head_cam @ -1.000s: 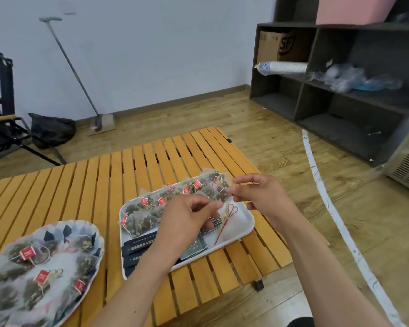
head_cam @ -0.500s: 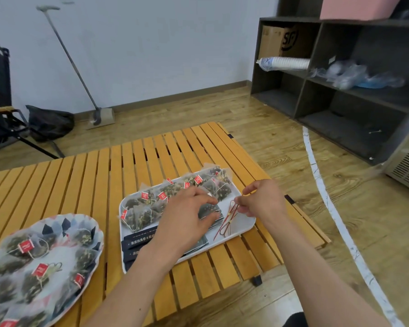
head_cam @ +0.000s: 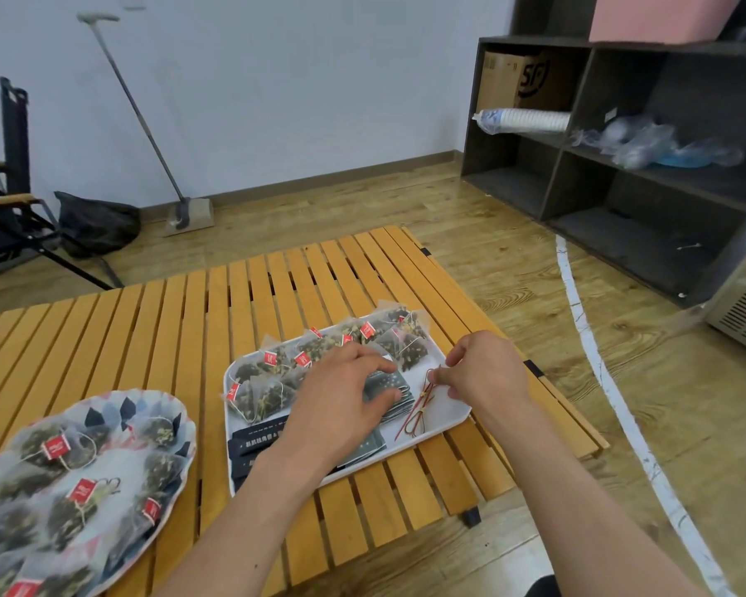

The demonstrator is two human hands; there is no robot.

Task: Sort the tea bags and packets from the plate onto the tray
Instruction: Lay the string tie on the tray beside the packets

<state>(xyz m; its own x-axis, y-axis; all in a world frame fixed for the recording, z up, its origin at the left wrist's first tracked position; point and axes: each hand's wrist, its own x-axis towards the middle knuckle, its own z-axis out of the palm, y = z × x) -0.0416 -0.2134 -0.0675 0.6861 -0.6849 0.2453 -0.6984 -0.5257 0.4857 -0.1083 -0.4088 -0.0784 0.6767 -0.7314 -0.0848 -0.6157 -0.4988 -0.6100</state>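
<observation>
A white tray sits on the slatted wooden table. Pyramid tea bags with red tags line its back and left side, and dark packets lie along its front. My left hand rests over the tray's middle, thumb and fingers closed on a dark packet. My right hand is at the tray's right end and pinches the top of a bundle of red and gold strings, whose loops lie on the tray. The patterned plate at the left holds several more tea bags.
The table's right edge is just beyond the tray, with wooden floor and a white tape line past it. Dark shelving stands at the back right. A folding chair and a long-handled tool are by the wall.
Both hands have come down onto the tray. My right hand lowered the strings from mid-air to the tray's right end, and my left hand spread over the dark packets.
</observation>
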